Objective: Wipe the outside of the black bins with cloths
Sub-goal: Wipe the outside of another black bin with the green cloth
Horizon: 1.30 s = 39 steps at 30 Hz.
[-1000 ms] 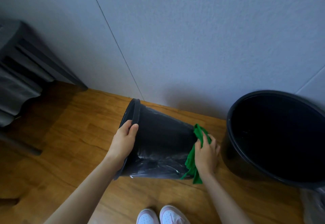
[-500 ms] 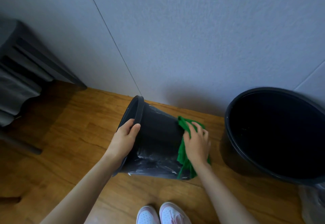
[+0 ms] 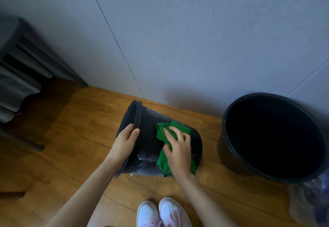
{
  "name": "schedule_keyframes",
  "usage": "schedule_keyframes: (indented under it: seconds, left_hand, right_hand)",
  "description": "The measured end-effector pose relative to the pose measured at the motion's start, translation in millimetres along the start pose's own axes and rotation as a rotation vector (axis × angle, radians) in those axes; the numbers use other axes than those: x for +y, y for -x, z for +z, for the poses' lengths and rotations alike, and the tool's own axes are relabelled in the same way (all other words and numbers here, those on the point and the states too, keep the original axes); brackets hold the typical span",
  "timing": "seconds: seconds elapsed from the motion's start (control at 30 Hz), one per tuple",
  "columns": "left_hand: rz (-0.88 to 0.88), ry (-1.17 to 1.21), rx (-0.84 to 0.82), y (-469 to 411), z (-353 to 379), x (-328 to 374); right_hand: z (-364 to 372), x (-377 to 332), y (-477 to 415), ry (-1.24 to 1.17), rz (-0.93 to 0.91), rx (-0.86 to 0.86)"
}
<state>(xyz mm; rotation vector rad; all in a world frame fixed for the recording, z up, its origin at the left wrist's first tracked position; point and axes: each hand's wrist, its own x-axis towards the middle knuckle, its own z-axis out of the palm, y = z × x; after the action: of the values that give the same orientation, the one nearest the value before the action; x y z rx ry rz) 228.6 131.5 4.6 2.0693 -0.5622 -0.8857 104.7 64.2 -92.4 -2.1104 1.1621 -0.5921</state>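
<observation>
Nearest the camera, two pale shoes (image 3: 162, 212) stand on the wood floor (image 3: 58, 155).

Just beyond them, the right hand (image 3: 179, 151) lies flat on the green cloth (image 3: 162, 161), fingers spread and pressing it against the upper side of the bin (image 3: 147, 145). The bin lies on its side on the floor, its mouth to the left. The left hand (image 3: 124, 143) grips the rim with curled fingers and steadies it.

Change: a second ago the cloth was at the base end of the bin. It now sits at mid-wall, closer to the rim. The left hand has not shifted. Judgement: one wipe stroke is running from base to rim, so the upper side is being covered and the underside remains.

Further right, the second bin (image 3: 231, 155) stands upright and apart, with no cloth on it. A clear bag (image 3: 306, 203) lies beside it.

Beyond is the grey wall (image 3: 195, 39).

No brand, label or writing is legible on any item.
</observation>
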Motion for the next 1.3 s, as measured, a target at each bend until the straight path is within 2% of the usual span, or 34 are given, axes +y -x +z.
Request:
schedule_keyframes:
  seconds: [0.1,0.27,0.37,0.47,0.7,0.8,0.97,1.07,1.17,1.3]
  left_hand:
    - [0.026,0.009,-0.007,4,-1,4]
    - [0.009,0.044,-0.053,2,-11,-6]
    - [0.003,0.102,-0.108,2,-12,-4]
    - [-0.006,0.117,-0.129,-2,-11,2]
    - [-0.084,0.033,0.032,-7,0,3]
    - [0.01,-0.023,0.062,-9,2,0]
    - [0.097,-0.088,0.046,-3,6,-2]
    - [0.171,-0.088,0.012,-1,8,-3]
    - [0.164,-0.078,-0.007,-3,8,-2]
    - [0.062,0.04,-0.027,-1,13,5]
  right_hand:
    - [1,-6,-21,0.052,-0.019,-0.068]
    - [-9,61,-41,0.15,0.344,-0.128]
    - [-14,95,-33,0.117,0.415,-0.173]
    - [-14,104,-27,0.1,0.376,-0.157]
    - [-19,91,-12,-0.024,0.269,-0.03]
    - [-19,66,2,-0.112,0.198,0.071]
    - [-19,20,3,-0.427,0.086,0.206]
    - [-22,-5,1,-0.515,0.025,0.225]
    - [-18,-20,6,-0.508,-0.09,0.175]
    - [0,-23,19,-0.206,-0.215,0.062]
